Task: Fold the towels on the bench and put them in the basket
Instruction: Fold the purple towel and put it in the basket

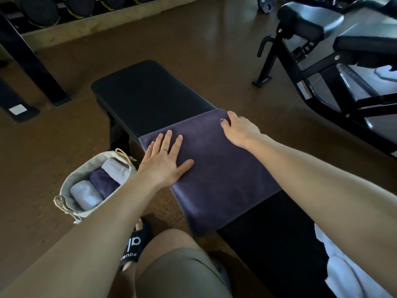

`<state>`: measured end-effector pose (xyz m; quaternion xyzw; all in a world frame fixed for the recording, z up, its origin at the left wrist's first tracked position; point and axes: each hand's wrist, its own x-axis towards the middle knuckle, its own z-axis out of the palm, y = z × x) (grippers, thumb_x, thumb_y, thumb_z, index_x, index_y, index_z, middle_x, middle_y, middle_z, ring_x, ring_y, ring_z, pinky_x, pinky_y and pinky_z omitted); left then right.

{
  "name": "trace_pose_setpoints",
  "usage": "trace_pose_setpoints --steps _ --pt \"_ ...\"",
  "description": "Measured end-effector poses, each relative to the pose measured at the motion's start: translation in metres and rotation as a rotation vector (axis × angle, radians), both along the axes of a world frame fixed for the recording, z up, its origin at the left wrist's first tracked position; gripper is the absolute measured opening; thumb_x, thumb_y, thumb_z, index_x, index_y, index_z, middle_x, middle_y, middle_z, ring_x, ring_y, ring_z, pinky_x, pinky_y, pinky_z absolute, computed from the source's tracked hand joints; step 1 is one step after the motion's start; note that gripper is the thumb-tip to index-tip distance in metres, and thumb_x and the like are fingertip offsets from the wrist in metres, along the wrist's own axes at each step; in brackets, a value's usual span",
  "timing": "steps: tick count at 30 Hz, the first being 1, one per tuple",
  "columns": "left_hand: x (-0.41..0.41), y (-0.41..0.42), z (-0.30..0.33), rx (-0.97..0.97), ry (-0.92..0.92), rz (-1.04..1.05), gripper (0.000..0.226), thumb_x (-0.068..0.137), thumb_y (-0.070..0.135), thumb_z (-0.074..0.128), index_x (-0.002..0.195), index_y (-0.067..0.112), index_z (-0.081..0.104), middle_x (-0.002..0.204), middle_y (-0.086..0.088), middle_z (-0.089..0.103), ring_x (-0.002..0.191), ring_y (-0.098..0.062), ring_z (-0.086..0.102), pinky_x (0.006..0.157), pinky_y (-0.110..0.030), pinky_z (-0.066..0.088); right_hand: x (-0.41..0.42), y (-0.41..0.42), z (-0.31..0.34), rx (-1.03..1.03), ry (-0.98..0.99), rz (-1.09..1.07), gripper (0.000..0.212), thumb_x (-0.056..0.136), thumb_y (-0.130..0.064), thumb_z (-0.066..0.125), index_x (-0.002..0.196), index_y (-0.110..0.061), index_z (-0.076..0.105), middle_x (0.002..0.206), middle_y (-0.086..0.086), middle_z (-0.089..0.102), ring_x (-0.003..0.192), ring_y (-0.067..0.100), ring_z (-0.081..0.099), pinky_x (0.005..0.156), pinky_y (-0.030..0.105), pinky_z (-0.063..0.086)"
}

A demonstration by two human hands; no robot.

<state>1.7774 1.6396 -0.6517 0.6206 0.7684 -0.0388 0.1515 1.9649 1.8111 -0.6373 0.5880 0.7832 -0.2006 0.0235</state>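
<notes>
A dark purple towel [217,168] lies spread flat across the black padded bench [150,97]. My left hand [165,160] presses flat on the towel's left part, fingers straight. My right hand [240,130] rests on the towel's far right corner, its fingers bent over the far edge; whether they grip the cloth is hidden. A pale fabric basket [71,190] stands on the floor left of the bench. It holds two rolled light towels [86,194] with a rolled purple one between them. A white towel [352,274] lies at the bench's near right end.
Brown floor surrounds the bench. A black exercise machine [322,61] stands to the right. A rack of weights [43,11] and a black frame post [32,61] are at the far left. My knee and sandalled foot [135,244] are beside the basket.
</notes>
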Motion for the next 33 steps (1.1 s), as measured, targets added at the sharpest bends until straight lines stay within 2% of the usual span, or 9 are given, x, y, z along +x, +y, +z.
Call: trace_pose_setpoints --steps 6,10,13,15,17,21,26,29,33 --pt "-0.001 0.001 0.003 -0.022 0.001 0.001 0.081 0.098 0.072 0.020 0.162 0.033 -0.011 0.169 -0.004 -0.020 0.156 -0.024 -0.017 0.127 -0.043 -0.006 0.014 -0.018 -0.015 0.202 -0.067 0.152 0.059 0.108 -0.054 0.019 0.163 -0.032 0.015 0.163 0.008 0.033 0.147 0.033 0.035 0.121 0.050 0.028" --pt "0.007 -0.007 0.006 0.028 0.032 0.031 0.080 0.100 0.070 0.019 0.163 0.029 -0.007 0.170 -0.007 -0.014 0.157 -0.027 -0.011 0.128 -0.044 -0.002 0.038 -0.026 -0.009 0.199 -0.164 -0.021 0.065 0.107 -0.055 0.014 0.163 -0.024 0.012 0.165 0.014 0.028 0.151 0.037 0.028 0.124 0.051 0.019" --pt "0.022 -0.013 0.017 0.053 0.042 0.084 0.079 0.102 0.065 0.029 0.164 0.022 0.003 0.170 -0.015 -0.006 0.157 -0.033 -0.003 0.128 -0.047 0.006 0.035 -0.081 -0.003 0.356 0.018 0.277 0.066 0.103 -0.055 0.013 0.162 -0.026 0.022 0.165 0.011 0.031 0.151 0.033 0.030 0.124 0.049 0.023" --pt "0.034 -0.020 0.023 0.061 0.021 0.106 0.081 0.101 0.062 0.039 0.163 0.020 0.008 0.169 -0.019 0.001 0.156 -0.037 0.005 0.127 -0.048 0.012 0.038 -0.123 -0.009 0.284 0.086 0.502 0.061 0.105 -0.054 0.015 0.161 -0.034 0.024 0.168 0.005 0.025 0.154 0.027 0.023 0.126 0.049 0.018" --pt "0.043 -0.031 0.029 0.087 -0.047 0.191 0.083 0.097 0.058 0.053 0.160 0.018 0.015 0.166 -0.019 0.010 0.152 -0.040 0.015 0.122 -0.050 0.023 0.050 -0.141 -0.018 0.230 0.027 0.555 0.055 0.108 -0.053 0.020 0.161 -0.038 0.021 0.171 -0.001 0.015 0.157 0.021 0.011 0.128 0.048 0.009" --pt "0.047 -0.053 0.032 0.146 -0.378 0.520 0.088 0.086 0.044 0.076 0.147 0.008 0.024 0.151 -0.019 0.027 0.139 -0.041 0.035 0.106 -0.045 0.039 0.073 -0.125 -0.017 0.289 0.000 0.170 0.055 0.107 -0.048 0.034 0.158 -0.028 0.031 0.166 0.006 0.027 0.154 0.028 0.022 0.126 0.049 0.016" --pt "0.057 -0.069 0.024 0.013 -1.101 0.882 0.099 0.077 0.034 0.085 0.151 0.015 0.023 0.143 -0.009 0.047 0.117 -0.034 0.061 0.092 -0.047 0.057 0.106 -0.102 0.008 0.171 -0.079 -0.121 0.060 0.104 -0.049 0.043 0.156 -0.024 0.030 0.151 0.016 0.044 0.138 0.037 0.045 0.112 0.053 0.037" --pt "0.064 -0.075 0.023 -0.091 -1.149 0.889 0.088 0.077 0.033 0.084 0.149 0.018 0.035 0.140 -0.013 0.054 0.114 -0.037 0.062 0.089 -0.049 0.056 0.125 -0.093 0.014 0.043 -0.019 -0.237 0.059 0.103 -0.045 0.048 0.154 -0.019 0.033 0.147 0.016 0.050 0.131 0.038 0.052 0.106 0.052 0.046" --pt "0.053 -0.074 0.010 -0.125 -1.168 0.913 0.089 0.058 0.036 0.087 0.139 0.025 0.052 0.130 -0.008 0.064 0.110 -0.035 0.066 0.085 -0.051 0.058 0.135 -0.090 0.021 0.045 0.058 -0.291 0.060 0.101 -0.032 0.059 0.154 -0.018 0.036 0.145 0.013 0.054 0.126 0.035 0.058 0.097 0.047 0.055"
